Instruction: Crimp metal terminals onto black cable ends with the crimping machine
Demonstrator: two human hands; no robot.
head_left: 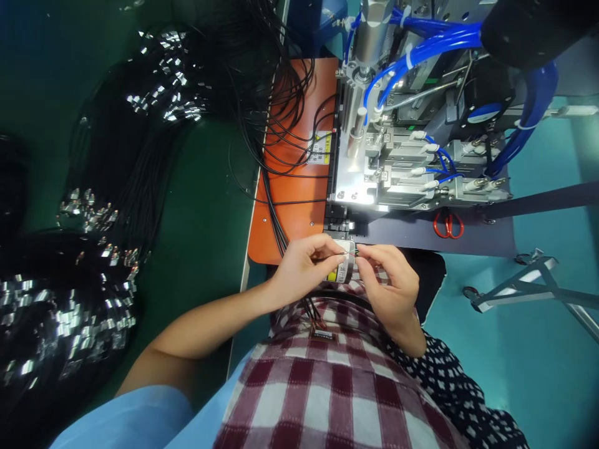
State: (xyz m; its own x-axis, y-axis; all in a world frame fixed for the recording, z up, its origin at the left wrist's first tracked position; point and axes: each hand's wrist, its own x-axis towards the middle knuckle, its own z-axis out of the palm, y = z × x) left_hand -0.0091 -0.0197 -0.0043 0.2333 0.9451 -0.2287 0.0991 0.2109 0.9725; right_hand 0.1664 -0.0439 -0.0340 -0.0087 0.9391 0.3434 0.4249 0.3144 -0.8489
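Observation:
My left hand (304, 267) is closed in a pinch on the end of a thin black cable in front of my apron. Opposite it, my right hand (392, 280) pinches the fine wires fanning from that cable end, with fingertips a short gap from the left ones. Which wires each finger holds is too small to make out. A bundle of black cables (275, 215) runs down behind my left hand, and its copper-coloured ends (318, 321) hang below it over the apron. Just behind the fingertips is a white and yellow label (345, 265).
A machine with metal cylinders (402, 162) and blue air hoses (435, 47) stands ahead. Cables cross its orange plate (262, 240). Red-handled scissors (448, 224) lie on the dark ledge. Large piles of black cables (135, 149) with shiny ends cover the green table (201, 249) at left.

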